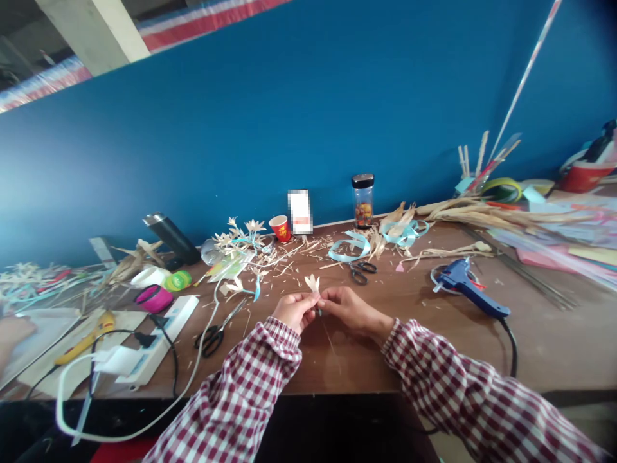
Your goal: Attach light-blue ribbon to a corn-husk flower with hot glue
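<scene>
In the head view, your left hand point(295, 311) and right hand point(348, 310) have fingers clamped on the base of the pale flower point(313, 283), above the tabletop point(402, 289) between near and far edges. Its petals point toward the far edge, its long axis running near to far.

The flower point(312, 283) between the hands point(295, 312) is cream, and the sleeves point(255, 379) are checked in maroon and white. Below them the table point(366, 360) is brown. Just beyond the hands, the scissors point(359, 273) have black handles and the ribbon point(354, 243) is pale blue. Farther beyond, a paper cup point(280, 229) is red with yellow markings, and the partition point(308, 116) deep blue. Right of the hands, the glue gun point(470, 288) is blue; to their left, the power strip point(168, 334) is white, the corded tool point(87, 337) yellow, the roll point(177, 280) lime green.
</scene>
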A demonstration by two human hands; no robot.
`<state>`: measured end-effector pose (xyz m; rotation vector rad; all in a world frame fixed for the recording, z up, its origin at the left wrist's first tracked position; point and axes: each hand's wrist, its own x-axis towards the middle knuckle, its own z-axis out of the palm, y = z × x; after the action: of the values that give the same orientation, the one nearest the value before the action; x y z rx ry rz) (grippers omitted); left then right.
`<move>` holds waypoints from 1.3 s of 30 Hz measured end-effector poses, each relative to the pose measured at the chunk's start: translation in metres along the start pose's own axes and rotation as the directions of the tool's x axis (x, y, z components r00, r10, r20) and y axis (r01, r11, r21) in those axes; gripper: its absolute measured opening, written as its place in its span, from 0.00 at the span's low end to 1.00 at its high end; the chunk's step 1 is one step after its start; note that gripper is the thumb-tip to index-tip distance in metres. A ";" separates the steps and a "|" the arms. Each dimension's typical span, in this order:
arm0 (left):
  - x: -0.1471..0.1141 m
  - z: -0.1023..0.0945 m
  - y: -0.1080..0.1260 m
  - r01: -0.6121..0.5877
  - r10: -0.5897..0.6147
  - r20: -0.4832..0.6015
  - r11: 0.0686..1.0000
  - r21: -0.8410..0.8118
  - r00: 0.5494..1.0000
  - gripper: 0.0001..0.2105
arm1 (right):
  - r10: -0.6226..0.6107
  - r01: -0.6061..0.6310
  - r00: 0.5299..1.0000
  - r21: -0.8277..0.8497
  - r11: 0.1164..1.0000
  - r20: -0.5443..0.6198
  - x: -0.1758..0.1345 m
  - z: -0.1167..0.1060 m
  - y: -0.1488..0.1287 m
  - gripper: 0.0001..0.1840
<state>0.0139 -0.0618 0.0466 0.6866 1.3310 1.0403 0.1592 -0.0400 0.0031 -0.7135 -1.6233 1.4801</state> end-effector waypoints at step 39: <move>0.002 -0.006 -0.006 -0.162 0.160 0.024 0.978 0.130 0.987 0.17 | 0.091 -0.103 0.994 0.210 0.972 0.066 -0.004 -0.002 -0.002 0.19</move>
<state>0.0091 -0.0634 0.0391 0.9119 1.3579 1.0811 0.1628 -0.0428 0.0047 -0.6426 -1.4596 1.7288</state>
